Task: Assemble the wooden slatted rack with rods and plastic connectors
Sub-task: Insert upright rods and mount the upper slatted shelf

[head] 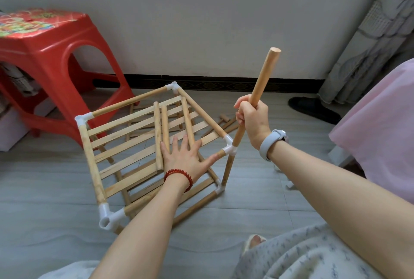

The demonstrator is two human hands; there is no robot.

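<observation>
The wooden slatted rack (125, 126) stands on the floor as a two-level frame with white plastic connectors at its corners. My left hand (186, 160) lies flat with spread fingers on the upper slats near the right front corner. Three loose rods (165, 128) lie across those slats beside it. My right hand (253, 117) grips a long wooden rod (259, 86) that stands tilted, its lower end in the white corner connector (230, 147). The near-left connector (107, 216) has an open socket.
A red plastic stool (51, 63) stands at the left against the wall. Several loose wooden pieces (226, 121) lie on the floor behind the rack. A black slipper (313, 109) lies at the right near a curtain. Pink fabric (380, 126) borders the right.
</observation>
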